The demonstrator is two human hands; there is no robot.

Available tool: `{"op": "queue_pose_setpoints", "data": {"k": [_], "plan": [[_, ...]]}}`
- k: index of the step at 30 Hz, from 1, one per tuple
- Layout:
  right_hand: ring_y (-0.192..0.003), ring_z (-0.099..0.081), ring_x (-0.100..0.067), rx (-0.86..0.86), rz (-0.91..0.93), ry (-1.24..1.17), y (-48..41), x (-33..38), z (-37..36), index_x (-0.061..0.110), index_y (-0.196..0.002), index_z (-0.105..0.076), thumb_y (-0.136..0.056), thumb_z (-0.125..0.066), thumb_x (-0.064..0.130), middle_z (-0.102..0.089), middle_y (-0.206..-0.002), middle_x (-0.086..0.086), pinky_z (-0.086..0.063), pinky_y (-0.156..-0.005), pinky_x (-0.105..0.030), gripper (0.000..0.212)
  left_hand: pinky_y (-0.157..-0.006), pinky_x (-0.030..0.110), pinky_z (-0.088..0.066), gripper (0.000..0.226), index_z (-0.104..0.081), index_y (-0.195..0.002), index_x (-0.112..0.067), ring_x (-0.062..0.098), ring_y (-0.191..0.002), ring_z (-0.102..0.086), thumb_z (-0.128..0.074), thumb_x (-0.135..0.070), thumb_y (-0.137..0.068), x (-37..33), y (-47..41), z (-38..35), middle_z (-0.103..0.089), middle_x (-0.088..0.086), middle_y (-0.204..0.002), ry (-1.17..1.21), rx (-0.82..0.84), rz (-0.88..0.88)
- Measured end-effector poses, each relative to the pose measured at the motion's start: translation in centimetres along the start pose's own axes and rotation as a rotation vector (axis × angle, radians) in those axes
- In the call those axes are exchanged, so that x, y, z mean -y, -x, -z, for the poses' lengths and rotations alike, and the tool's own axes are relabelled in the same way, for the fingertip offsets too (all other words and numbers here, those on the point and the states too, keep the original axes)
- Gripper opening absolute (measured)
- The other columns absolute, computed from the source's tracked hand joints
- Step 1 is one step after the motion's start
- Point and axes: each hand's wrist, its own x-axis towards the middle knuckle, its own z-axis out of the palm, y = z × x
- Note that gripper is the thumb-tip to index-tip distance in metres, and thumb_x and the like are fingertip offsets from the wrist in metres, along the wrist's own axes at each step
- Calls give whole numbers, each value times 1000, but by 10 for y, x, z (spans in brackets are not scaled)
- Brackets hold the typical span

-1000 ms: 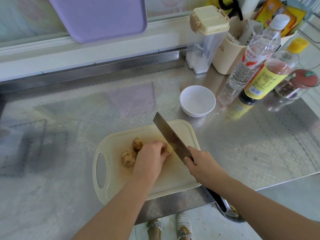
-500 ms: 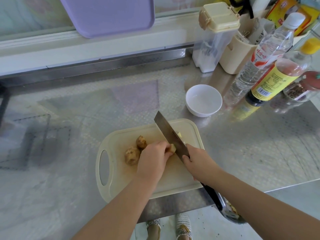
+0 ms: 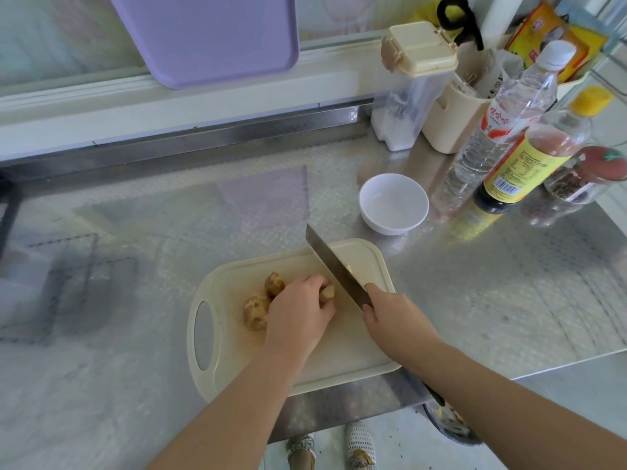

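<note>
A cream cutting board [image 3: 339, 354] with a handle hole on its left lies on the steel counter. A knobbly piece of ginger [image 3: 261, 305] rests on it. My left hand [image 3: 300, 317] holds the ginger's right end down, fingers curled over it, the cut face [image 3: 328, 293] showing. My right hand [image 3: 395, 320] grips the handle of a cleaver [image 3: 334, 266]. The blade stands just right of the ginger, angled toward the board's far edge. A small pale slice [image 3: 349, 269] lies beyond the blade.
A white bowl [image 3: 393, 203] stands behind the board. Bottles [image 3: 498, 130], a spice jar [image 3: 576, 179], a clear canister [image 3: 410, 86] and a cream holder [image 3: 448, 120] crowd the back right. A purple board [image 3: 210, 35] leans on the wall. The counter's front edge runs under the board.
The cleaver came down through the ginger's end, and a thin slice now lies on its far side. My left hand stayed on the ginger. The camera shifted slightly.
</note>
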Motion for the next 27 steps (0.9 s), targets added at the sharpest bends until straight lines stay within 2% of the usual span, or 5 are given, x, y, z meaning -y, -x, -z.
{"op": "queue_pose_setpoints", "data": {"k": [5,9,17,22,27], "plan": [[-66,-59,-21,19,6,-29,2,-7,4,25,-96,-40,-103,-39,28,-57,-76,-2,-51,-58,-37,7,-54,21,-35,20,-62,-104,-28,12,-71,-60,-67,-27,-84,4,-3,8,-56,-12,-98,-142,12,-83],[-62,-56,-15,1,9,-34,5,-8,3,26,-97,-40,-104,-39,28,-53,-72,3,-43,-51,-28,7,-64,23,-46,24,-63,-110,-23,13,-78,-59,-68,-24,-86,6,-1,4,-50,-7,-106,-189,79,-187],[-69,-63,-20,27,23,-79,11,-4,2,23,-109,-50,-104,-39,30,-61,-79,-2,-59,-68,-43,13,-79,27,-53,28,-65,-109,-23,8,-90,-60,-71,-36,-85,8,2,8,-63,-10,-103,75,25,5],[-66,-60,-18,43,58,-84,10,-4,5,28,-95,-43,-104,-40,30,-59,-75,1,-53,-58,-34,9,-79,30,-53,20,-70,-106,-20,10,-87,-63,-69,-31,-89,10,-3,10,-70,-6,-99,48,47,27],[-67,-59,-16,51,60,-71,7,2,5,27,-96,-44,-104,-40,30,-57,-75,2,-48,-57,-30,9,-75,25,-50,17,-71,-100,-18,11,-84,-63,-70,-29,-88,10,-5,9,-70,-4,-97,52,53,22]]}}
